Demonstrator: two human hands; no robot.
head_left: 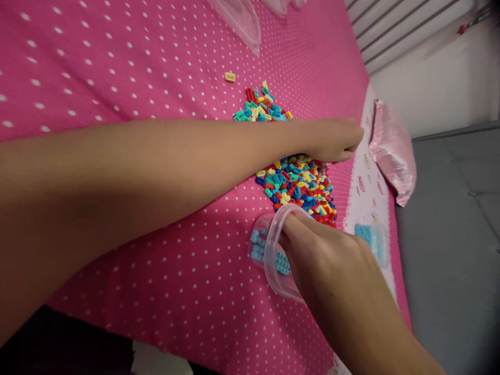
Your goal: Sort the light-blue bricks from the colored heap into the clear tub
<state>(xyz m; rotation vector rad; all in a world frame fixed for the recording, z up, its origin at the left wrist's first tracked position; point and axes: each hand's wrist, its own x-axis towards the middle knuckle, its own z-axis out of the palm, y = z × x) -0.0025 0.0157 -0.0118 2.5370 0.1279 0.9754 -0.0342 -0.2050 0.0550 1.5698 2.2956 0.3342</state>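
My left arm stretches in from the left across a pile of small coloured building bricks [308, 182]. Beyond the arm, the pile goes on with more bricks. My left hand [338, 139] is closed at the pile's right side, its fingers curled; what they hold, if anything, is hidden. From the lower right comes my right hand [324, 250], gripping a clear plastic tub [275, 255] at its rim, with some fingers inside and partly hidden. The tub leans with its mouth towards my right hand. Light blue bricks [258, 250] lie inside it.
A pink dotted sheet [187, 291] covers the bed. One yellow brick [229, 77] lies apart. A second clear container with light blue bricks [364, 233] is at right, below a shiny pink pillow [394, 151]. Clear plastic [242, 23] lies at top. A grey padded panel [449, 250] borders the bed.
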